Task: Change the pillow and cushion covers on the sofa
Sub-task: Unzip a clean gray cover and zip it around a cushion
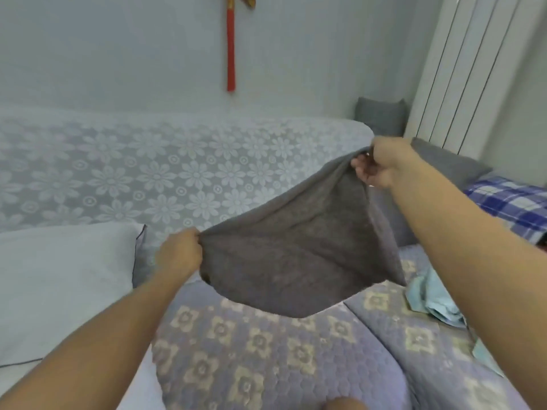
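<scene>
The red hanging ornament (230, 51) is cut off by the top edge of the frame. The checked blue pillow (512, 202) runs out at the right edge. The grey cover (296, 255) hides the left hand's (179, 255) fingertips, and the whole picture is slightly blurred.

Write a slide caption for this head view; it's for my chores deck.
Both hands, left and right, hold a grey cushion cover over the sofa.

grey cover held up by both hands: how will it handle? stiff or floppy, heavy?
Probably floppy: the grey cover sags in a deep curve between the left hand and right hand. Likely light, since pinches at two corners carry it. Its fuzzy-looking surface suggests it is not slippery, though blur limits certainty.
</scene>
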The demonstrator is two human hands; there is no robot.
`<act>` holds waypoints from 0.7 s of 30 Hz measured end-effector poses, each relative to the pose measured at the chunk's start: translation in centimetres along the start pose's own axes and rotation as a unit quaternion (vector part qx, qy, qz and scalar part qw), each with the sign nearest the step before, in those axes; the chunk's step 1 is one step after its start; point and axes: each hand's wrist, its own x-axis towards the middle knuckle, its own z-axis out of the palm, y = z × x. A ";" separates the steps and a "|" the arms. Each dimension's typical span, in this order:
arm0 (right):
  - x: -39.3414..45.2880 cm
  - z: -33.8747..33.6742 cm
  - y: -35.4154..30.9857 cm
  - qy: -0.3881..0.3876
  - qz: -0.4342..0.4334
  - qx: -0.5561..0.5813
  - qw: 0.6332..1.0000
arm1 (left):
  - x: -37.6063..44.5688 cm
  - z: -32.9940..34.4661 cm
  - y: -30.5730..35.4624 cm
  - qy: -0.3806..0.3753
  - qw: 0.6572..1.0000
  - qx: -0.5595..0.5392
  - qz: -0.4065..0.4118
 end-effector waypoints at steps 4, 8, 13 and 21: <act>3.7 -3.0 3.2 0.088 0.004 -0.023 0.996 | 4.4 -6.8 3.0 0.230 0.972 -0.023 0.053; 5.2 -4.6 7.6 0.046 0.128 -0.045 0.990 | 5.8 -8.4 2.4 0.085 0.968 0.203 0.123; 5.9 -3.3 8.7 0.058 0.124 0.018 0.990 | 6.5 -9.6 1.2 0.091 0.968 0.218 0.082; 5.4 -0.9 8.1 0.146 0.036 0.050 0.987 | 6.2 -8.8 3.2 0.091 0.985 -0.139 -0.042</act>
